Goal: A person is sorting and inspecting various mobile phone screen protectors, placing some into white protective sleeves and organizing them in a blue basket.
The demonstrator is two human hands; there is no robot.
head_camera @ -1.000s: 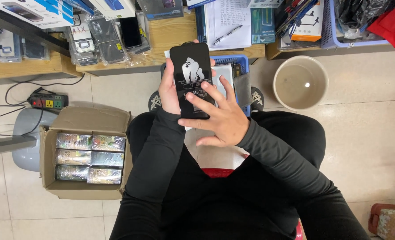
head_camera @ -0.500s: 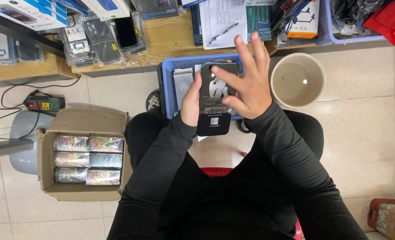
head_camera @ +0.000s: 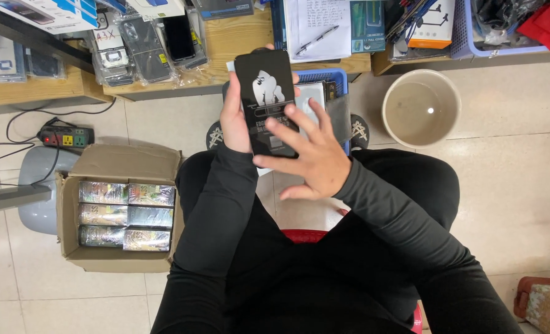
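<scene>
My left hand [head_camera: 236, 120] grips a flat black packet [head_camera: 265, 93] with a white animal picture on its face, held upright in front of my chest. My right hand [head_camera: 311, 151] lies with spread fingers across the packet's lower half, touching its front. Both arms wear black sleeves. Behind the packet a blue basket [head_camera: 330, 80] with more flat packets shows on the floor between my knees.
An open cardboard box [head_camera: 120, 210] of shiny wrapped packs stands at my left. A round beige bucket [head_camera: 421, 108] sits at the right. A wooden shelf [head_camera: 225, 43] with bagged phone cases runs along the top. A power strip [head_camera: 66, 136] lies at the left.
Half a second ago both hands were further right over the blue basket, right hand covering the packet's top. Now the packet is back at centre, raised, with my right hand on its lower half.
</scene>
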